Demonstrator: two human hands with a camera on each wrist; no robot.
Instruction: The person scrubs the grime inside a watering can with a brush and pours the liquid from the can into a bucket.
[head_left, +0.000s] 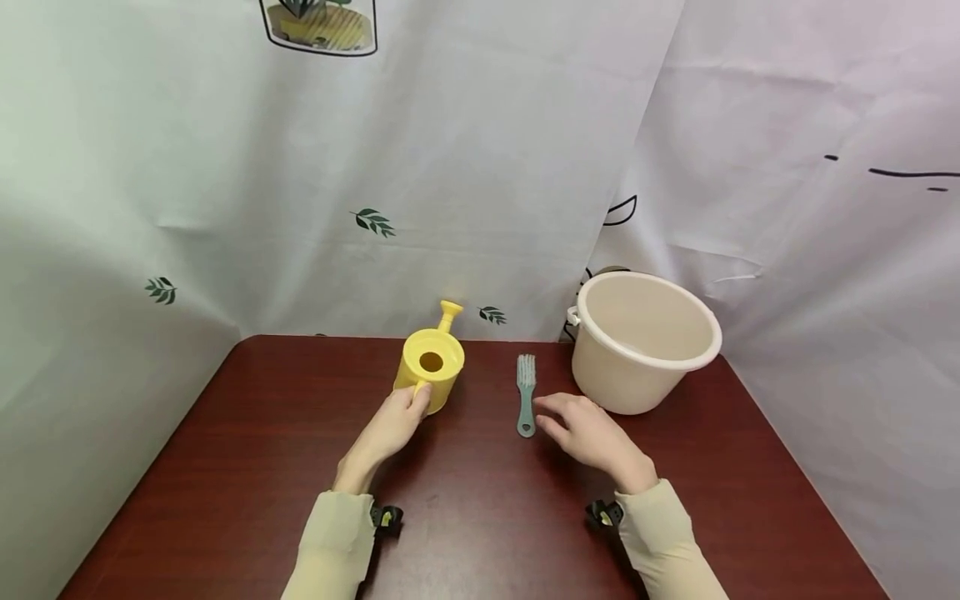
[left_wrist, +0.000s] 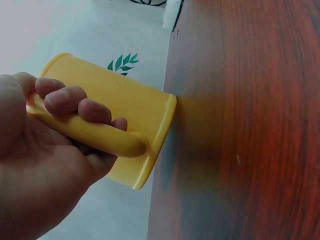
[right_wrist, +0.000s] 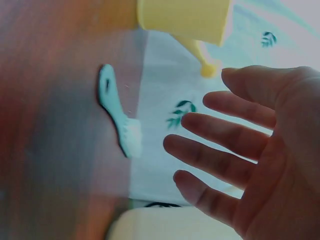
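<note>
A yellow watering can (head_left: 413, 375) is upright toward the back of the table, its spout pointing to the back wall. My left hand (head_left: 392, 423) grips its handle (left_wrist: 95, 134), fingers curled round it in the left wrist view. Whether the can's base touches the table I cannot tell. To the right lies a green brush (head_left: 527, 400) with pale bristles, its handle end toward me. Beside that handle is my right hand (head_left: 588, 433), above the table. Its fingers (right_wrist: 215, 160) are spread and hold nothing in the right wrist view, apart from the brush.
A cream bucket (head_left: 626, 379) with a wide rim stands at the back right, just beyond my right hand. White cloth (head_left: 480, 167) with printed leaves hangs behind the dark red-brown table (head_left: 480, 517) and along both sides.
</note>
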